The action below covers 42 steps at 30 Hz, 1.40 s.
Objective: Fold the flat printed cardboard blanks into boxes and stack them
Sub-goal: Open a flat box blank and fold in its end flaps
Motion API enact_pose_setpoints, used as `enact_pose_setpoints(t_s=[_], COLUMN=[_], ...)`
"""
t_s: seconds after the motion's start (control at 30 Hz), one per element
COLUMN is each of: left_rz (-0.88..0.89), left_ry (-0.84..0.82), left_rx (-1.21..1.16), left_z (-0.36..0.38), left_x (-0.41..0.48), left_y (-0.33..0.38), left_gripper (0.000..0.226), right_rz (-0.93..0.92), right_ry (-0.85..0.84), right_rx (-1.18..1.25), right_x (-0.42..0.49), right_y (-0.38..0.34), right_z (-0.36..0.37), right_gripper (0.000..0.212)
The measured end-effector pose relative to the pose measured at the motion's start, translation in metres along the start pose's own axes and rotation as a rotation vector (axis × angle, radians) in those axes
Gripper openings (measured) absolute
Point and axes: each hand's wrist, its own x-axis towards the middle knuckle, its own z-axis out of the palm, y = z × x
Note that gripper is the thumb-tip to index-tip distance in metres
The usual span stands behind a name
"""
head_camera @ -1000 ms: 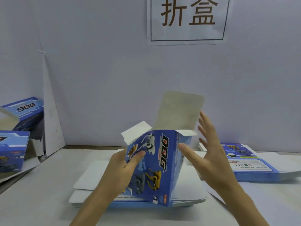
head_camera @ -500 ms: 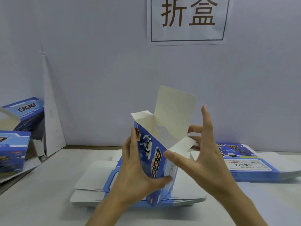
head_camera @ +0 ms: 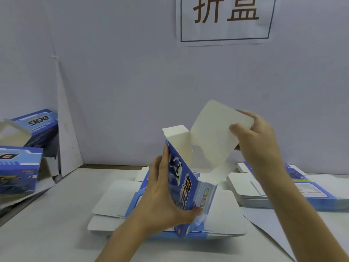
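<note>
Left hand [head_camera: 162,195] grips a half-formed blue box [head_camera: 186,188], held upright btwn both hands. Right hand [head_camera: 255,137] pinches its raised white top flap [head_camera: 211,133]. Stack of flat blanks [head_camera: 117,205] lies under the hands; another stack [head_camera: 251,190] just right of right forearm.

Box [head_camera: 186,188]: glossy printed cardboard outside, matt inside.

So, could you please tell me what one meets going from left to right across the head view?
Folded boxes → leaning white card → left hand → half-folded box → right hand → flat blanks on the right.
</note>
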Motion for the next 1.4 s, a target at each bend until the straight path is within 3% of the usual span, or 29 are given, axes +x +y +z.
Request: enact_pose_setpoints(t_s=[0.1,0.17,0.23,0.3,0.43,0.53,0.63,0.7,0.77,0.8,0.87,1.0,1.2,1.27,1.33,1.4], left_rz=[-0.004,-0.001,0.008,0.000,-0.036,-0.034,-0.036,-0.045,-0.045,-0.042,-0.043,-0.041,-0.029,-0.016,-0.001,0.006], left_ry=[-0.001,0.009,0.004,-0.011,-0.041,-0.059,-0.059,-0.051,-0.049,-0.047,-0.052,-0.072,-0.054,-0.042,-0.026,-0.020], left_rx=[-0.041,-0.070,-0.058,-0.035,-0.037,-0.033,-0.029,-0.047,-0.049,-0.046,-0.034,0.011,0.062,0.103,0.116,0.126], left_z=[-0.001,-0.001,0.000,-0.001,-0.004,-0.001,-0.002,-0.003,-0.002,-0.002,-0.002,-0.002,0.001,0.002,0.003,0.003], left_x=[0.000,-0.001,-0.002,-0.002,-0.001,0.000,-0.001,-0.001,-0.001,-0.001,-0.001,0.000,-0.001,-0.002,-0.003,-0.004], left_y=[-0.005,-0.006,-0.005,-0.004,-0.006,-0.005,-0.005,-0.005,-0.004,-0.004,-0.005,-0.007,-0.006,-0.004,-0.002,0.000], left_gripper=[0.134,0.135,0.132,0.132,0.133,0.126,0.129,0.129,0.126,0.126,0.126,0.131,0.136,0.135,0.135,0.134], right_rz=[0.515,0.895,1.064,1.037,0.742,0.573,0.743,0.924,0.989,0.970,0.841,0.437,0.123,0.038,0.083,0.301], right_ry=[-0.003,-0.244,-0.430,-0.413,-0.222,-0.174,-0.300,-0.412,-0.422,-0.391,-0.279,-0.163,-0.112,-0.073,-0.059,-0.047], right_rx=[0.352,0.496,0.582,0.607,0.567,0.538,0.504,0.590,0.665,0.673,0.643,0.517,0.288,0.184,0.249,0.452], right_x=[-0.007,-0.024,-0.040,-0.036,-0.005,0.009,0.001,-0.013,-0.022,-0.023,-0.018,-0.006,-0.005,-0.006,-0.004,-0.001], right_y=[0.028,0.049,0.057,0.058,0.043,0.034,0.036,0.044,0.051,0.052,0.051,0.047,0.040,0.037,0.029,0.020], right_z=[-0.001,0.002,0.006,0.003,-0.011,-0.012,-0.001,0.007,0.010,0.010,0.009,0.002,-0.004,-0.004,-0.006,-0.008], right_gripper=[0.010,0.007,0.023,0.025,0.008,0.012,0.005,0.013,0.026,0.021,0.011,0.024,0.041,0.035,0.017,0.022])
